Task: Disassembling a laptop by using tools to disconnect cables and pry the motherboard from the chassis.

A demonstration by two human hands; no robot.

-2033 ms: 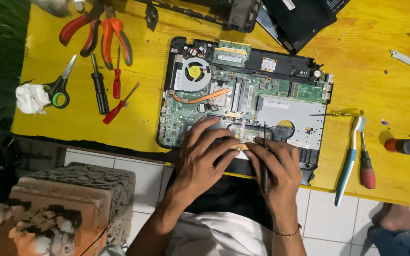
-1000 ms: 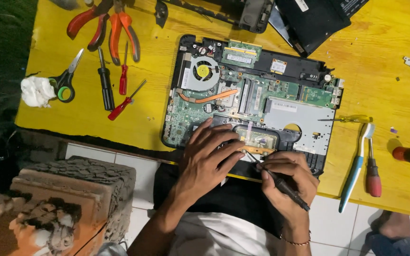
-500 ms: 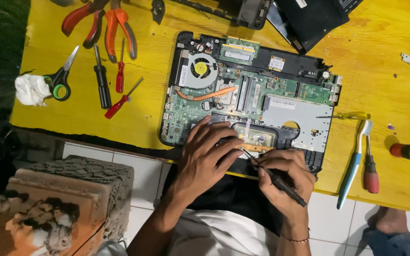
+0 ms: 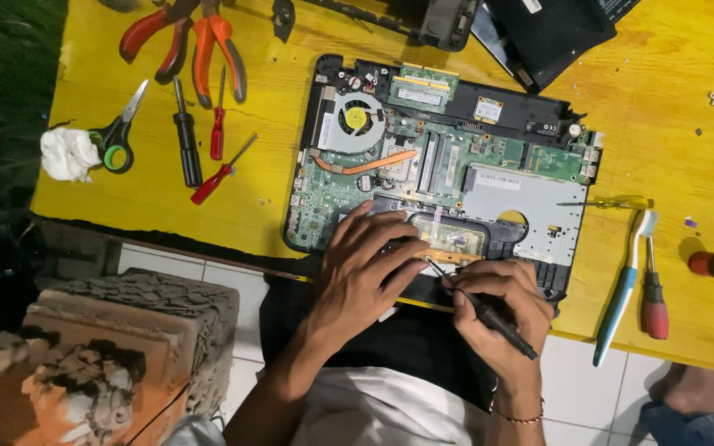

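At the near edge of the yellow counter (image 4: pixel 679 107), the left hand (image 4: pixel 363 268) lies flat and open on the front of the opened laptop base (image 4: pixel 448 173), fingers spread over the dark frame beside the exposed motherboard (image 4: pixel 423 161). Just right of it, the right hand (image 4: pixel 502 301) is closed around a black-handled screwdriver (image 4: pixel 489 314), whose tip touches the laptop's front edge by an orange strip, close to the left fingertips. Farther right of the right hand lie a blue-and-white toothbrush (image 4: pixel 621 289) and a red-handled screwdriver (image 4: pixel 653 301). Well left of the left hand rest scissors (image 4: pixel 117 136), a crumpled white tissue (image 4: pixel 68 154) and red-handled pliers (image 4: pixel 192 41).
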